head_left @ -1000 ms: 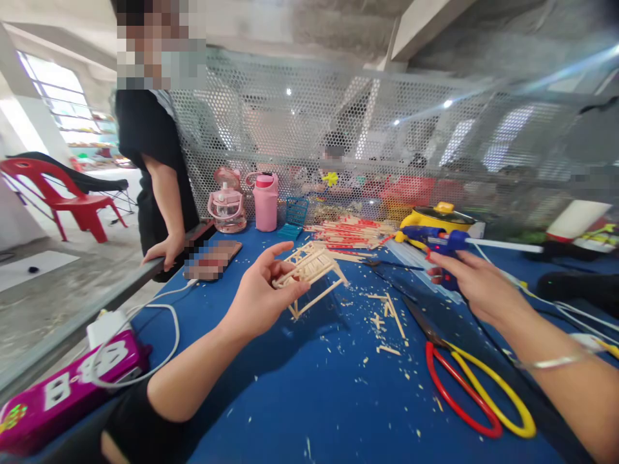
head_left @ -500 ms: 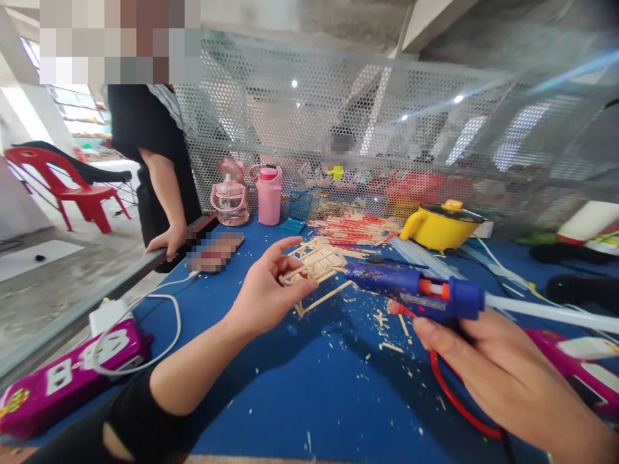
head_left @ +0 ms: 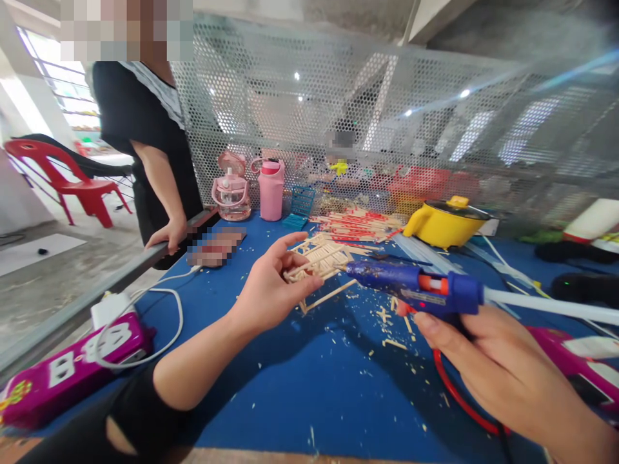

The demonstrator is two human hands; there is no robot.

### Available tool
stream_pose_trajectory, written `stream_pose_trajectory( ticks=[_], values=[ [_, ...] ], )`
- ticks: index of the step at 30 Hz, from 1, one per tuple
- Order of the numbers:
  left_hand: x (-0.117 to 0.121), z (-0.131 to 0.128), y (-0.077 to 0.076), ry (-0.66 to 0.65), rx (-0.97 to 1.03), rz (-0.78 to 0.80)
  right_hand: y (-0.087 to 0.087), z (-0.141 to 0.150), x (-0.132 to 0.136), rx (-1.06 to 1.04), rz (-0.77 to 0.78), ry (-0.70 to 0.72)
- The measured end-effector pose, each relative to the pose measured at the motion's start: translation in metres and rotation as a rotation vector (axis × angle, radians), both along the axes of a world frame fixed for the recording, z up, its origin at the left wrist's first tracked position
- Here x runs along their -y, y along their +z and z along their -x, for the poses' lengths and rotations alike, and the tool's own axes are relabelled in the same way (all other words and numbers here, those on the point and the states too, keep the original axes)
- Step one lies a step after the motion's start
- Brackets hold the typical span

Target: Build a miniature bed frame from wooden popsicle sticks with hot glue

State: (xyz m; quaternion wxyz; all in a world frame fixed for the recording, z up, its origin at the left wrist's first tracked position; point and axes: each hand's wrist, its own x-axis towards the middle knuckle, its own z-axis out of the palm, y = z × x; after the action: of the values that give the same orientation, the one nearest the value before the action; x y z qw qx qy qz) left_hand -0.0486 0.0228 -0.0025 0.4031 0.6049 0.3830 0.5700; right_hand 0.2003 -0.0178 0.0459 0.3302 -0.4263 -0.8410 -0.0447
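Observation:
My left hand (head_left: pixel 275 283) is closed round the near left part of a small frame of thin wooden sticks (head_left: pixel 325 259), tilted above the blue table. My right hand (head_left: pixel 503 367) grips a blue hot glue gun (head_left: pixel 411 283) by its handle, with fingers at the orange-red trigger. The gun's nozzle points left and sits at the right side of the stick frame; whether it touches a stick I cannot tell. A white glue stick (head_left: pixel 546 306) runs out of the gun's back end. Behind the frame lies a pile of red-marked wooden sticks (head_left: pixel 358 227).
Stick scraps (head_left: pixel 384 316) litter the blue table (head_left: pixel 271 406). Behind stand a pink bottle (head_left: pixel 271 193), a clear pink jug (head_left: pixel 232 196) and a yellow pot (head_left: pixel 445 225). A purple power strip (head_left: pixel 72 370) lies left. Beyond it, another person's hand (head_left: pixel 167 235) rests on a rail.
The view has shifted slightly. Both hands, the stick frame and the glue gun keep nearly the same positions relative to one another.

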Motion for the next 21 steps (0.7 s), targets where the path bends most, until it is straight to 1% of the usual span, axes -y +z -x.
stream_pose_trajectory(
  ticks=[6, 16, 21],
  values=[
    [0.0007, -0.0006, 0.0021, -0.009, 0.01, -0.012, -0.0031, -0.0027, -0.0005, -0.002, -0.023, 0.008],
    [0.0006, -0.0003, 0.0017, -0.01, -0.009, -0.005, -0.0018, -0.0038, 0.0021, 0.021, 0.041, -0.029],
    [0.0008, 0.0004, 0.0007, -0.006, -0.026, -0.013, -0.005, -0.0067, 0.0015, 0.006, 0.013, -0.059]
  ],
)
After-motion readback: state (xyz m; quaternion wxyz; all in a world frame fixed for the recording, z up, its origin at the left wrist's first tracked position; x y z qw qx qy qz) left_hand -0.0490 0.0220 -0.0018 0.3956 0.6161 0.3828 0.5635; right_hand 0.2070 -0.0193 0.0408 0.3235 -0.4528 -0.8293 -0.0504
